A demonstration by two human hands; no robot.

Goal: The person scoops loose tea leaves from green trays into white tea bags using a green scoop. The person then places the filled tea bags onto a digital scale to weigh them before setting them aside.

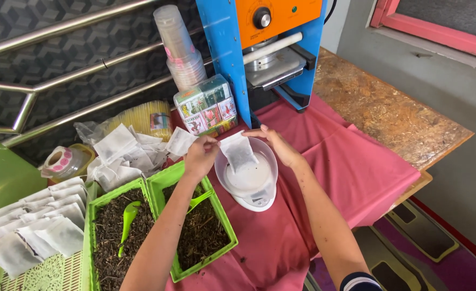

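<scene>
**White filter pouch held by its top corners over the scale**

White mesh tea bag is pinched at its upper edge by both hands: left hand on the left corner, right hand on the right corner, fingers closed on the fabric. The pouch hangs just above, possibly touching, the pan of the small white kitchen scale on the pink tablecloth.

Handling, as judged:
- Very light; a dark fill is seen through the lower half, so weight sits low.
- Soft, limp, no stiffness; sag is expected if held by one corner only.
- Thin fabric, likely tearable; loose contents could spill through an open mouth if tipped.
- Best grip: top hem, both corners, mouth kept up.

Nearby: green trays of loose dried tea leaves with green scoops, a pile of empty pouches, filled pouches in a basket, stacked plastic cups, a blue cup sealer.
</scene>
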